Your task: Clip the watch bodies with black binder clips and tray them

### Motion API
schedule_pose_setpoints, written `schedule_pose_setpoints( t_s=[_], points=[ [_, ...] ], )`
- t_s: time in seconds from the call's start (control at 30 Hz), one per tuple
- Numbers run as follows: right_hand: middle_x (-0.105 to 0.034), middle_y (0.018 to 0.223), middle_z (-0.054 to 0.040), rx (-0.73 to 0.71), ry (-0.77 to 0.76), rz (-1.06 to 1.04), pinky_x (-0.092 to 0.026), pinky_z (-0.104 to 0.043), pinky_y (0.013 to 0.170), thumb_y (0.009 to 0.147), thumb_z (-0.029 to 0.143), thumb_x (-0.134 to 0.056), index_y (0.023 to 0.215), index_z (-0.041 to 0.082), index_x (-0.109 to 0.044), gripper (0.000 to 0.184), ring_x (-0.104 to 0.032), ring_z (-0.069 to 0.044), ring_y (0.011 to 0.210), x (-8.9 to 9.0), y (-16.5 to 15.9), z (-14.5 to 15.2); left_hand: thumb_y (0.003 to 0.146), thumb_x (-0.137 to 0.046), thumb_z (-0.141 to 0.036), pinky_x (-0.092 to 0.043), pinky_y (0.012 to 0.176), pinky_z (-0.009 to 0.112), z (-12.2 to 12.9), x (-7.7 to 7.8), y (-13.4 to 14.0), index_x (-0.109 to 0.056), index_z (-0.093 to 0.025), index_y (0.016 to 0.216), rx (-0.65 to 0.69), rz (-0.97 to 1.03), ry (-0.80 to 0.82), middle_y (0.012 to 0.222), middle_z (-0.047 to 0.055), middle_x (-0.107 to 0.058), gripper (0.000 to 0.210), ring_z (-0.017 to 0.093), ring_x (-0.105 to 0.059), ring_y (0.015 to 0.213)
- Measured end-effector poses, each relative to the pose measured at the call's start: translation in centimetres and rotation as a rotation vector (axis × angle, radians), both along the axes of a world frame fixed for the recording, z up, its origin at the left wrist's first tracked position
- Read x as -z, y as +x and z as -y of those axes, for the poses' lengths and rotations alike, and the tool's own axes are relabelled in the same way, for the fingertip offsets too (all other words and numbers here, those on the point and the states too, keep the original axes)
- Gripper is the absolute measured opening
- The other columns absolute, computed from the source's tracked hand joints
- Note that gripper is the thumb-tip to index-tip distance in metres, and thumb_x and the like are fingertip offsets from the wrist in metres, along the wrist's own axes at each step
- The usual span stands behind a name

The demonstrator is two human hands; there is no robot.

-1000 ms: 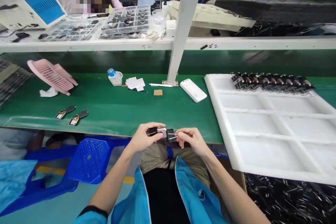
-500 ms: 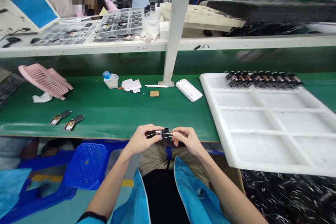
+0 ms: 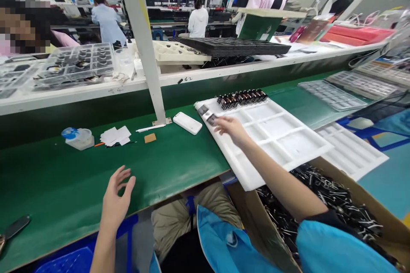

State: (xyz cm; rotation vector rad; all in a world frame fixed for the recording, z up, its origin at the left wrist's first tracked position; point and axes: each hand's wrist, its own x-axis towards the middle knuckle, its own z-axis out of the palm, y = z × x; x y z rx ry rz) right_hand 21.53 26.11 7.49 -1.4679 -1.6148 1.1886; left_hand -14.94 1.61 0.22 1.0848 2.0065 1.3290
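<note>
My right hand (image 3: pixel 231 130) reaches over the left rim of a white foam tray (image 3: pixel 235 160). Its fingertips are closed on one end of a small black binder clip with a part clamped in it (image 3: pixel 211 118); blur hides the exact grip. Along the tray's back edge stands a row of several similar black clips (image 3: pixel 242 98) holding copper-coloured parts. My left hand (image 3: pixel 117 196) hangs above the green tabletop (image 3: pixel 173 170), holding nothing, with thumb and fingers apart.
On the table are a white phone-shaped device (image 3: pixel 187 123), a white pen (image 3: pixel 150 128), a tan sponge (image 3: pixel 150 138), paper slips (image 3: pixel 115 135) and a blue-capped bottle (image 3: pixel 78 138). A carton (image 3: pixel 253 222) of loose binder clips (image 3: pixel 326 196) stands below right. A white post (image 3: pixel 141 47) rises behind.
My hands have parted: the left let go of the clip and moved left, while the right carried it over the tray's left rim. The view has turned right.
</note>
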Motion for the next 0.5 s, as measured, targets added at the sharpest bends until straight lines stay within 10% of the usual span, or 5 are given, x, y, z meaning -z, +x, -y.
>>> schedule_pose_setpoints(
  t_s=[0.2,0.5],
  points=[
    [-0.078,0.109,-0.0188,0.323,0.192,0.463,-0.052,-0.034,0.085,0.091,0.032,-0.069,0.102,0.013,-0.069,0.021,-0.072,-0.032,0.106,1.0,2.1,-9.7,0.087,-0.065,-0.064,-0.056,0.099,0.054,1.6,2.7,-0.5,-0.064,-0.026,0.136,-0.185,-0.341,-0.065,0.127,0.012,-0.073,0.062,0.035,-0.068,0.105],
    [-0.072,0.117,-0.0234,0.238,0.321,0.948,-0.046,-0.043,0.094,0.102,0.031,-0.058,0.127,0.011,-0.063,0.032,-0.068,-0.036,0.111,2.7,1.3,-11.2,0.091,-0.064,-0.057,-0.055,0.094,0.048,1.6,2.9,-0.1,-0.066,-0.027,0.130,-0.161,-0.370,-0.018,0.123,0.010,-0.075,0.049,0.032,-0.066,0.102]
  ],
)
